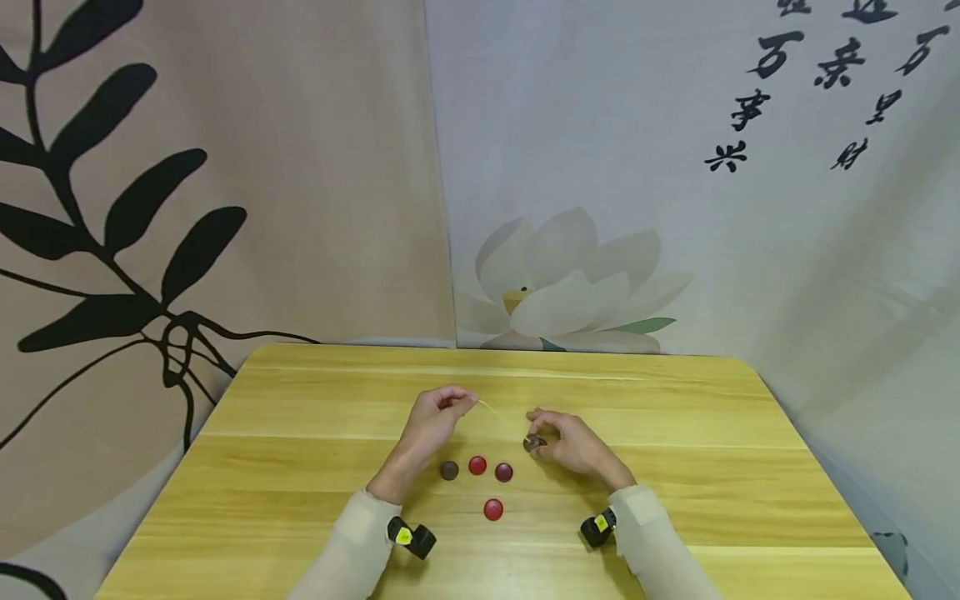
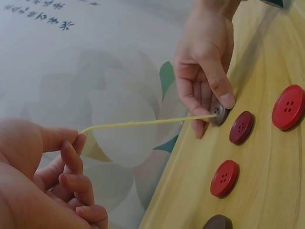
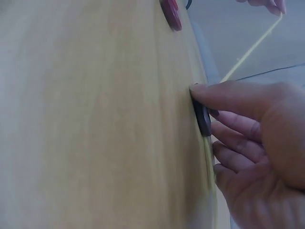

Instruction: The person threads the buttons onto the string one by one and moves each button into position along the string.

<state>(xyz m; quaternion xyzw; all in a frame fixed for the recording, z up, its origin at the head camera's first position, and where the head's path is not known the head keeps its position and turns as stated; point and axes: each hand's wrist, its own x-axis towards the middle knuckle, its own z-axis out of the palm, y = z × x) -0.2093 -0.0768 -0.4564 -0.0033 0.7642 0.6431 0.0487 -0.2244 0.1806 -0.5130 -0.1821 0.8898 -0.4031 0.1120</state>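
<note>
My left hand (image 1: 435, 419) pinches one end of a yellow cord (image 2: 143, 123) between thumb and forefinger. From there the cord runs to a dark brown button (image 2: 220, 113), which my right hand (image 1: 576, 443) holds between thumb and fingers, low over the table. In the right wrist view, cord also trails from the other side of the dark button (image 3: 201, 117). A second dark edge shows behind it, partly hidden by the fingers. Nearest to that hand on the table lies a maroon button (image 1: 504, 472).
Beside the maroon button on the wooden table (image 1: 300, 500) lie a red button (image 1: 477, 465) and a brown button (image 1: 449, 471). Another red button (image 1: 492, 509) lies closer to me. A printed cloth (image 1: 337, 167) hangs behind the table's far edge.
</note>
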